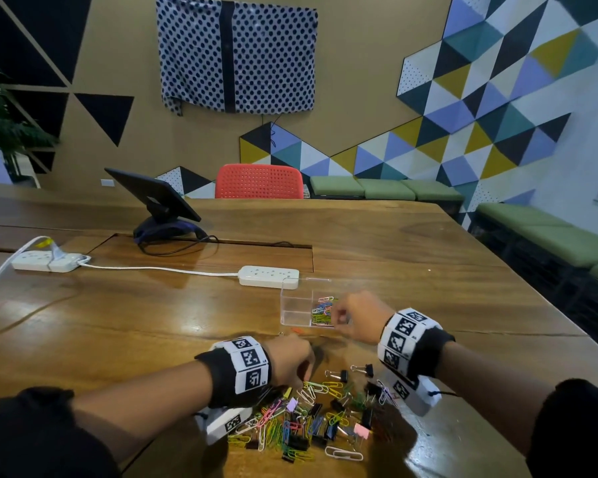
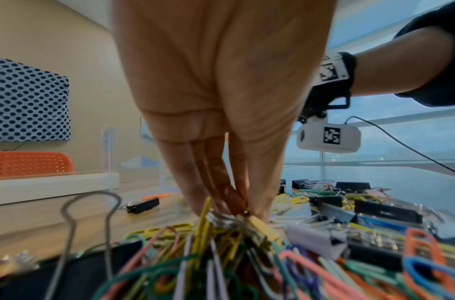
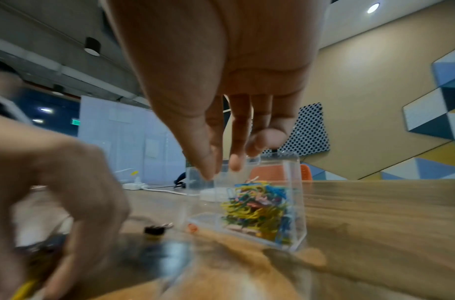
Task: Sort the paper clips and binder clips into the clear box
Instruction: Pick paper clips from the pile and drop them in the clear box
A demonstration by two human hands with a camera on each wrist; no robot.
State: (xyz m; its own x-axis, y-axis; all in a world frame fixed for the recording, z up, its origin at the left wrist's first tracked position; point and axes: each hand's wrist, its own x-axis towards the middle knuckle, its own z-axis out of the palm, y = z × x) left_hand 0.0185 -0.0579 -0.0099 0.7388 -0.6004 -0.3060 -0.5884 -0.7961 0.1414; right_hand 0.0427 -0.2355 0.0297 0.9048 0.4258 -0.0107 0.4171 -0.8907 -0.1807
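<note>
The clear box stands on the wooden table; its right compartment holds coloured paper clips, and the left one shows nothing inside. My right hand hovers over the box's near right corner with its fingers loose, pointing down and holding nothing. A mixed pile of paper clips and binder clips lies nearer to me. At the pile's far edge my left hand pinches a yellow paper clip, with a small yellow binder clip right at its fingertips.
A white power strip lies just behind the box, another at far left. A stray orange paper clip and a small black binder clip lie between box and pile. A tablet stand and a red chair are farther back.
</note>
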